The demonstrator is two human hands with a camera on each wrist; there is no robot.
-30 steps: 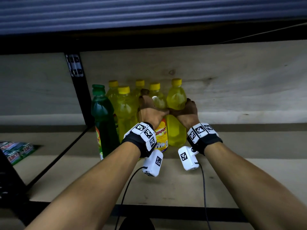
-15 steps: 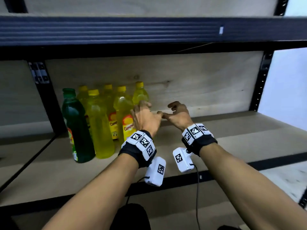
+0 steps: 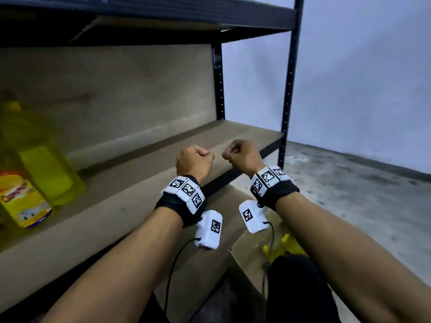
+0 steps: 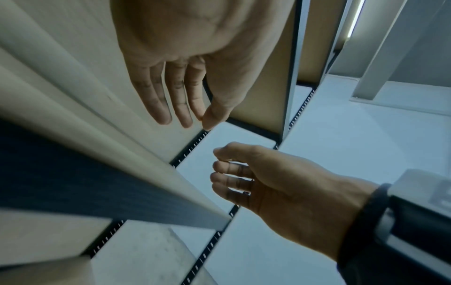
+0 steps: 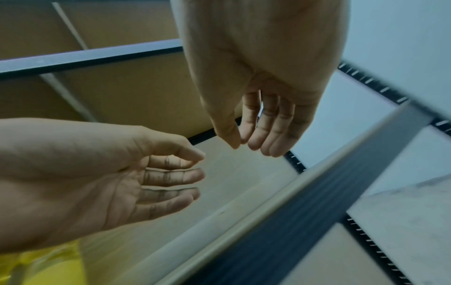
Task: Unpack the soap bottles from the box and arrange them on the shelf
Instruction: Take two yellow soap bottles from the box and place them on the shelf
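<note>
Blurred yellow soap bottles (image 3: 46,173) stand on the wooden shelf board (image 3: 130,183) at the far left, one with an orange label (image 3: 21,199). Both hands hover over the shelf's front edge, well to the right of the bottles, and hold nothing. My left hand (image 3: 198,157) and right hand (image 3: 238,152) are side by side with fingers loosely curled. The wrist views show relaxed, empty fingers on the left hand (image 4: 180,108) and the right hand (image 5: 256,135). Below my right forearm, yellow caps (image 3: 283,240) show inside an open cardboard box (image 3: 247,252).
A black upright post (image 3: 288,89) marks the shelf's right end, and an upper shelf (image 3: 163,17) hangs overhead. To the right are grey concrete floor (image 3: 349,194) and a pale wall. Bare board lies between the bottles and the post.
Both hands have let go of the yellow bottles and drawn back to the right, away from the group. The view has swung right and down, bringing the box into sight.
</note>
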